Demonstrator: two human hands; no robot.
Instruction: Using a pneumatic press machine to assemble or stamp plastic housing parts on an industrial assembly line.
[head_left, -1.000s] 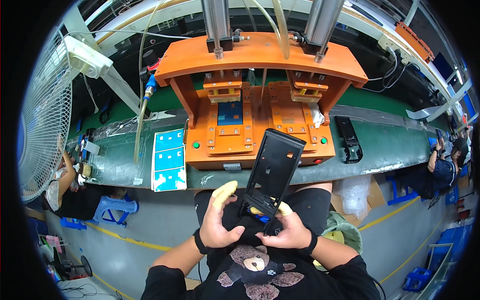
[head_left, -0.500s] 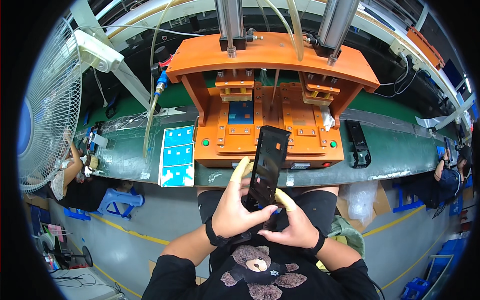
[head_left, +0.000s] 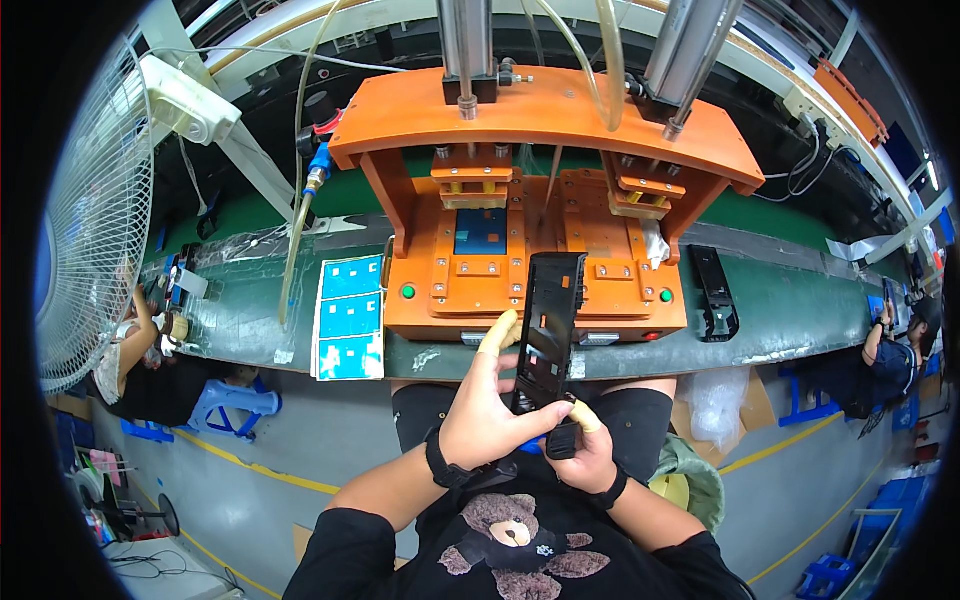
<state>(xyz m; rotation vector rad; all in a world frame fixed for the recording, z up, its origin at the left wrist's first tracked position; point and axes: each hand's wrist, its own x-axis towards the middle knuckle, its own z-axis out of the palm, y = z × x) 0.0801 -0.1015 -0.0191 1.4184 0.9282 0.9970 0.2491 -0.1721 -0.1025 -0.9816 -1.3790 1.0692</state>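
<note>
A long black plastic housing (head_left: 553, 325) stands nearly upright before my chest, its recessed inner face turned partly to the left. My left hand (head_left: 488, 415) grips its lower left side, with the thumb across the front and yellow covers on some fingertips. Round the lower end closes my right hand (head_left: 588, 455), its yellow-covered thumb or finger against the edge. Behind the housing is an orange press (head_left: 560, 130) with two stations. A blue film piece (head_left: 480, 232) lies in the left station. The housing hides part of the press bed.
Left of the press lies a sheet of blue films (head_left: 351, 316). Another black housing (head_left: 712, 290) rests on the green bench (head_left: 790, 310) to the right. A fan (head_left: 95, 220) stands far left. Green buttons (head_left: 407, 292) sit on the press front. People work at both sides.
The black housing has turned more edge-on and shifted slightly right. My right hand has closed in round its lower end; my left hand has moved a little right with it.
</note>
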